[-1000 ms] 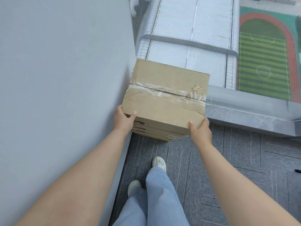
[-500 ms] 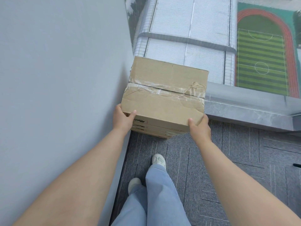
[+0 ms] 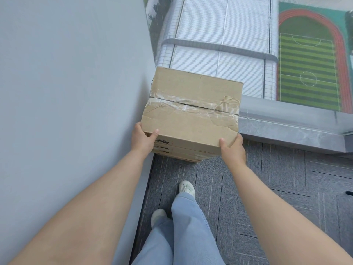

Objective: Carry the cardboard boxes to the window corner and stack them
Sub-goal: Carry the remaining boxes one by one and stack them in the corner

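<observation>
A brown cardboard box [image 3: 193,104] with torn clear tape across its top flaps sits on top of a stack of similar boxes [image 3: 183,152] in the corner between the grey wall and the window. Only the front edges of the lower boxes show beneath it. My left hand [image 3: 143,138] grips the top box's near left corner, thumb on the lid. At the near right corner, my right hand [image 3: 233,148] holds the same box, also with the thumb on top.
The grey wall [image 3: 72,111] runs close along the left. A grey stone window sill [image 3: 290,129] lies to the right of the stack, with glass above it. Grey carpet tiles [image 3: 286,188] cover the floor; my legs and white shoes [image 3: 186,188] stand just behind the boxes.
Hardly anything has changed. Both hands keep the same grip on the top box, which stays on the stack; only the view has shifted slightly.
</observation>
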{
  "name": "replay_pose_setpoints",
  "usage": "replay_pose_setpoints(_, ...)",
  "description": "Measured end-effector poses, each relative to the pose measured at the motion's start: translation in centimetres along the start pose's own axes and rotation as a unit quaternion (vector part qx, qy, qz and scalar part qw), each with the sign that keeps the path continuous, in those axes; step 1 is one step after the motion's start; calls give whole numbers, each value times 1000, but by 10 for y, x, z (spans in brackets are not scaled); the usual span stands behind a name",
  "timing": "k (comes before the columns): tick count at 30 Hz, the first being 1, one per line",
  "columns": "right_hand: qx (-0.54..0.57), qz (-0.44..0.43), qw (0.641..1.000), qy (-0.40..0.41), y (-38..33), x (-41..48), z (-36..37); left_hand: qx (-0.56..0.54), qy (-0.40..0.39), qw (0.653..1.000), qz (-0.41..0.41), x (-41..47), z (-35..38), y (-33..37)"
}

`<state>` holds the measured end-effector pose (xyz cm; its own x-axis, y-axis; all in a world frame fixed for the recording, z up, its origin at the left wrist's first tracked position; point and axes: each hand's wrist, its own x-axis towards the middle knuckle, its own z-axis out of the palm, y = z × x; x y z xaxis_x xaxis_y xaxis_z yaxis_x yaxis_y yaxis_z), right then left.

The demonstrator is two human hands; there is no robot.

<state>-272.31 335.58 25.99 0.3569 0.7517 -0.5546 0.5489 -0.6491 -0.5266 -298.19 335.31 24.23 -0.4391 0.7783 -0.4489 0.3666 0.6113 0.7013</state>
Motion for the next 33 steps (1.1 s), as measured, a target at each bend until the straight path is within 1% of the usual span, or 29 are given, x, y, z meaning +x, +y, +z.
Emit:
replay_pose_setpoints(7, -10, -9, 1000, -16, 0, 0, -4, 25, -24, 999, -15, 0, -6, 6)
replay_pose_setpoints(12, -53, -14, 998, -40, -8, -3, -19, 81, -41, 995, -41, -9, -13, 21)
replay_pose_setpoints(14, -81, -22, 995, -53, -12, -5, -28, 131, -42, 990, -34, -15, -17, 31)
replay_pose_setpoints(18, -192, -52, 975, -105, -25, -7, -50, 262, -48, 964, 17, -28, -24, 62)
replay_pose_setpoints(20, -245, -70, 959, -126, -32, -8, -63, 295, -60, 953, 41, -36, -25, 79)
replay_pose_setpoints(23, -283, -102, 945, -130, -40, -11, -80, 325, -92, 938, 75, -44, -21, 102)
replay_pose_setpoints(26, -287, -131, 943, -111, -44, -11, -99, 334, -109, 929, 117, -49, -13, 128)
replay_pose_setpoints(28, -272, -141, 947, -91, -46, -12, -112, 349, -112, 917, 157, -52, -7, 146)
replay_pose_setpoints(30, -251, -141, 955, -67, -45, -14, -126, 367, -113, 902, 196, -54, 0, 164)
replay_pose_setpoints(33, -226, -125, 966, -31, -40, -17, -146, 379, -142, 878, 256, -54, 19, 192)
